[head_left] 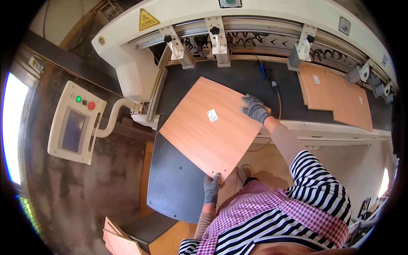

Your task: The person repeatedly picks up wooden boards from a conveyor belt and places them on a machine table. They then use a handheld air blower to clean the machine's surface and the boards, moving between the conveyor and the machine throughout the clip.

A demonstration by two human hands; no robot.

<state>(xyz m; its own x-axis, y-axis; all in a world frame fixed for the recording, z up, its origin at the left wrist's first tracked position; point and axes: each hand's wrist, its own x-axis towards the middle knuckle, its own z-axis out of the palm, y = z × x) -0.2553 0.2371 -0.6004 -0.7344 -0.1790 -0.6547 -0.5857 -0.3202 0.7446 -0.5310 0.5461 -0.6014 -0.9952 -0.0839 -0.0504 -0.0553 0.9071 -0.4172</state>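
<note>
Watching remotely, I see my grey-gloved left hand (211, 189) and right hand (256, 109) grasping one square, light-brown wooden panel (202, 134) over the black bench's (178, 87) front-left corner.

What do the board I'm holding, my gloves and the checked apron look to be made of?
Board: probably wood-based, possibly laminated, smooth; faint grain shows across its flat face.
Gloves: apparently matte gray fabric, bending closely around the fingers.
Apron: likely thin matte cloth, judging by its soft folds.
</note>
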